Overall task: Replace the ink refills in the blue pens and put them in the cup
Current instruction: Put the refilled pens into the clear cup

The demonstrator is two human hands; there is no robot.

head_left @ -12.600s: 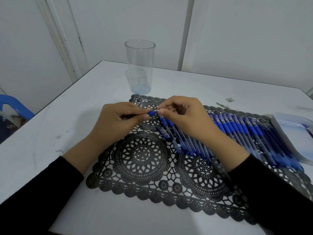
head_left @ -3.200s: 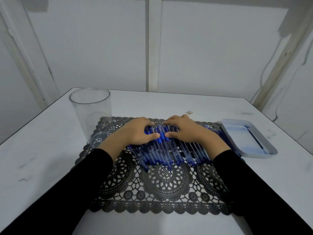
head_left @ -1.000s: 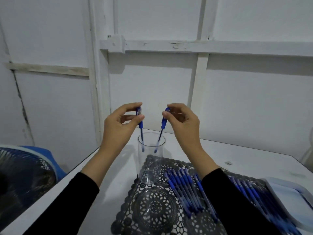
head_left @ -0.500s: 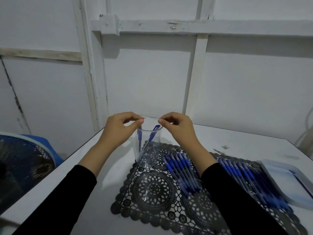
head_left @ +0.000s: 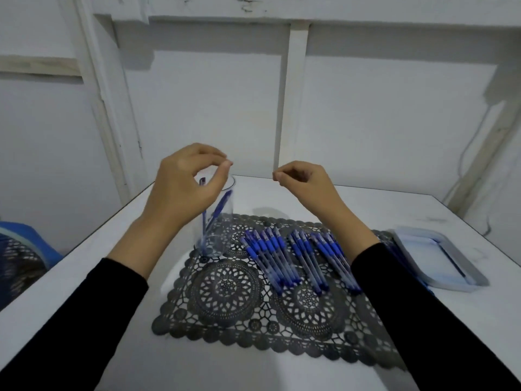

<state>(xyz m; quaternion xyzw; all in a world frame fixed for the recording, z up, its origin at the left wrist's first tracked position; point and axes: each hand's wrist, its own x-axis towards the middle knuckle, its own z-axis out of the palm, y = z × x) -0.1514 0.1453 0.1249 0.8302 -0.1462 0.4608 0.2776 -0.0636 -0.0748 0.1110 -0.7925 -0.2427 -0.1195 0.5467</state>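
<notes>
Table (head_left: 324, 201) w/ lace mat (head_left: 225, 292). Pen rows (head_left: 270, 258) lie on mat, unsorted. Your left hand (head_left: 183, 190) is over the cup (head_left: 222, 230) and your right hand (head_left: 307, 184) beside it, fingers curled, empty. Two pens (head_left: 217, 213) lean inside. Risk: a dropping left wrist could tip the light cup.

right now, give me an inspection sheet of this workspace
surface: white table with a black lace mat on it
job's things: clear cup at the mat's far left corner, two pens leaning inside; loose pens in rows on the mat
clutter: pale tray right of the mat
hands: left hand above the cup, right hand raised beside it, both curled, holding nothing
cables: thin cable on the right wall
surroundings: white panelled wall; fan grille at left
</notes>
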